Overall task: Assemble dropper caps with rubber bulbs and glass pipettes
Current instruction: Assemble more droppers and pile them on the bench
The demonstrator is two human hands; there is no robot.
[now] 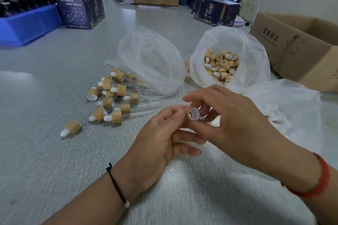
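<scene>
A bamboo-look dropper cap [193, 114] with a white inner liner sits between my two hands above the table. My left hand [159, 142] pinches its left side with thumb and forefinger. My right hand [232, 118] curls round its right side. Whether a bulb is in the cap is hidden by my fingers. A pile of finished droppers [117, 95] with white bulbs and glass pipettes lies to the left. One lone cap with a bulb [72, 127] lies apart, nearer me. An open plastic bag of loose caps [221, 65] stands behind my hands.
A second clear bag [151, 60] with glass pipettes lies left of the caps bag, a third plastic bag [285, 107] to the right. An open cardboard box [296, 42] stands at right. Dark printed boxes [80, 11] and a blue crate [27, 23] stand at back left.
</scene>
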